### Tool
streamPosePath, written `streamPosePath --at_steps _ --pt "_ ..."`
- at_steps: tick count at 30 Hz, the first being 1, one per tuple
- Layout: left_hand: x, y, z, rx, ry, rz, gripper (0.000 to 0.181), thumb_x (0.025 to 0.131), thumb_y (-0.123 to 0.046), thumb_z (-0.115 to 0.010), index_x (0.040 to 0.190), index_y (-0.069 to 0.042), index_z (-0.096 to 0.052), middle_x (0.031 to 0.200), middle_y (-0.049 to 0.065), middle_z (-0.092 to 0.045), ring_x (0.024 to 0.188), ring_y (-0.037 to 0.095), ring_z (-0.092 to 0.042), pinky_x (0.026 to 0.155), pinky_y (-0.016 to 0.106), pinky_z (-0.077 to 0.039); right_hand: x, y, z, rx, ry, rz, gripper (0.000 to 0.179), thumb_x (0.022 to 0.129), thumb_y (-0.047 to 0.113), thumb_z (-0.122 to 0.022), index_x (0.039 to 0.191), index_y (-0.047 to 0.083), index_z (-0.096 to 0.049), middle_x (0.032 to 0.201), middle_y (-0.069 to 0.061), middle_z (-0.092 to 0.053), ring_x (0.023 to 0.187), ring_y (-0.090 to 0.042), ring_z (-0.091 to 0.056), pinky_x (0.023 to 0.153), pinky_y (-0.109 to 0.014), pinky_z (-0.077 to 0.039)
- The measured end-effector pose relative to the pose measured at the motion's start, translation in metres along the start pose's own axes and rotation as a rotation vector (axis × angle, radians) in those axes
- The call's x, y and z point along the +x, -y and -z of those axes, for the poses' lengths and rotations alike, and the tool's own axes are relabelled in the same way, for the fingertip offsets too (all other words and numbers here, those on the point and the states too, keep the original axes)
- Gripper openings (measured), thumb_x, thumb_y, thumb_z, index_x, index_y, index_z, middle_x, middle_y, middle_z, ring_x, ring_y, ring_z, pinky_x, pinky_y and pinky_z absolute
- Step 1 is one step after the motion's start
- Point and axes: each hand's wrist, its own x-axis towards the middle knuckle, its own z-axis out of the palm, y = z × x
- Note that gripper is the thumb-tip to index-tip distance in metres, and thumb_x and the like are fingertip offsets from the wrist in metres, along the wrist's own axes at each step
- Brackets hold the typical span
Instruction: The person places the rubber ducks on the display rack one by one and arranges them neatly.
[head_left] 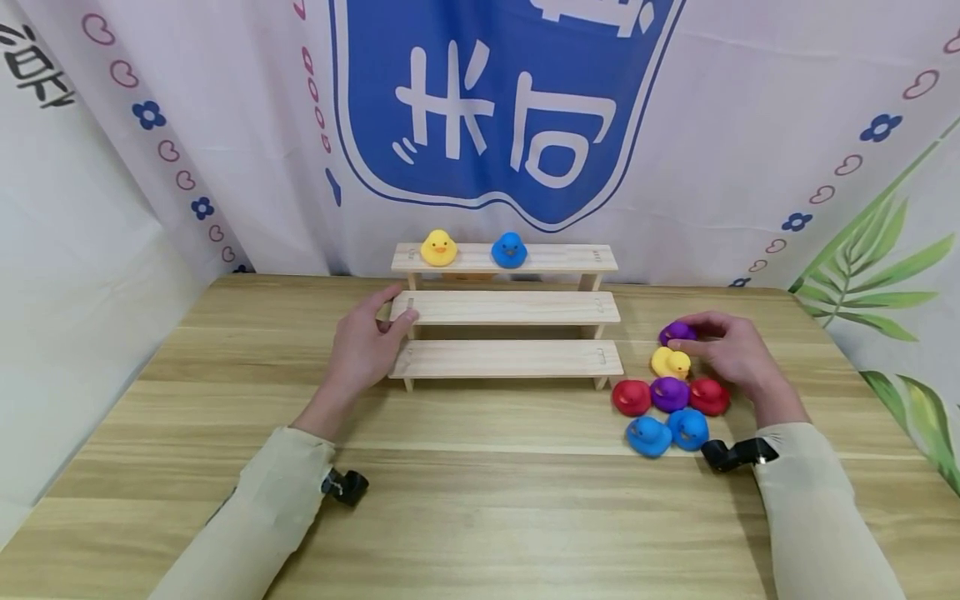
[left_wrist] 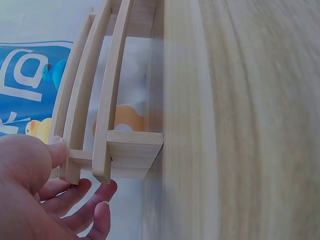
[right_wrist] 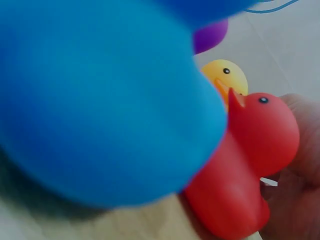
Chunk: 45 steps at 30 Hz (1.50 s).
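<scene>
A three-tier wooden stand has a yellow rubber duck and a blue rubber duck on its top shelf. My left hand holds the left end of the middle shelf, thumb on the board; in the left wrist view its other fingers curl at the board ends. My right hand pinches a purple rubber duck between thumb and fingers, at the back of a duck group. In the right wrist view a blue duck and a red duck largely hide that hand.
In front of the held duck lie a yellow duck, a purple duck between two red ones, and two blue ones. Behind the wood-grain table hangs a printed curtain, close to the stand.
</scene>
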Motion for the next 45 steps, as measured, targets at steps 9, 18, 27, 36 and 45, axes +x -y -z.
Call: streamPosePath --at_steps 9,18,27,36,45 --pt "0.000 0.000 0.000 0.005 0.004 0.005 0.059 0.110 -0.038 -0.059 0.163 -0.017 -0.044 0.163 0.013 -0.050 0.098 0.026 -0.066 0.067 0.028 -0.054 -0.001 0.003 0.000 -0.012 -0.006 0.012 0.069 0.102 0.049 -0.068 0.154 0.007 -0.052 0.155 -0.026 -0.049 0.139 -0.047 -0.044 0.112 -0.060 -0.042" --pt "0.000 0.001 0.000 0.006 0.001 -0.009 0.059 0.110 -0.038 -0.060 0.163 -0.017 -0.044 0.161 0.014 -0.051 0.093 0.025 -0.065 0.065 0.028 -0.053 -0.004 0.013 0.002 0.084 -0.065 0.075 0.074 0.100 0.060 -0.066 0.155 0.013 -0.051 0.157 -0.019 -0.049 0.147 -0.045 -0.043 0.117 -0.063 -0.042" --pt "0.000 0.000 0.000 0.006 -0.006 -0.017 0.059 0.109 -0.037 -0.060 0.162 -0.016 -0.045 0.159 0.014 -0.053 0.088 0.023 -0.063 0.062 0.028 -0.051 -0.014 0.040 0.000 0.078 -0.111 0.212 0.062 0.103 0.054 -0.063 0.150 0.014 -0.055 0.148 -0.013 -0.056 0.131 -0.031 -0.057 0.103 -0.038 -0.052" --pt "0.001 0.002 0.000 0.006 -0.013 -0.016 0.059 0.109 -0.038 -0.060 0.162 -0.017 -0.045 0.159 0.014 -0.053 0.084 0.022 -0.061 0.058 0.027 -0.049 -0.019 0.061 -0.013 0.140 -0.103 0.365 0.049 0.108 0.032 -0.063 0.149 0.008 -0.054 0.144 -0.013 -0.055 0.117 -0.013 -0.058 0.089 -0.006 -0.051" --pt "0.000 0.002 -0.001 -0.004 -0.014 -0.026 0.059 0.109 -0.036 -0.061 0.161 -0.014 -0.046 0.155 0.015 -0.057 0.074 0.019 -0.057 0.053 0.026 -0.045 -0.023 0.076 -0.024 0.208 -0.113 0.429 0.043 0.109 0.021 -0.062 0.146 0.001 -0.056 0.130 0.001 -0.057 0.114 0.000 -0.060 0.099 -0.004 -0.047"
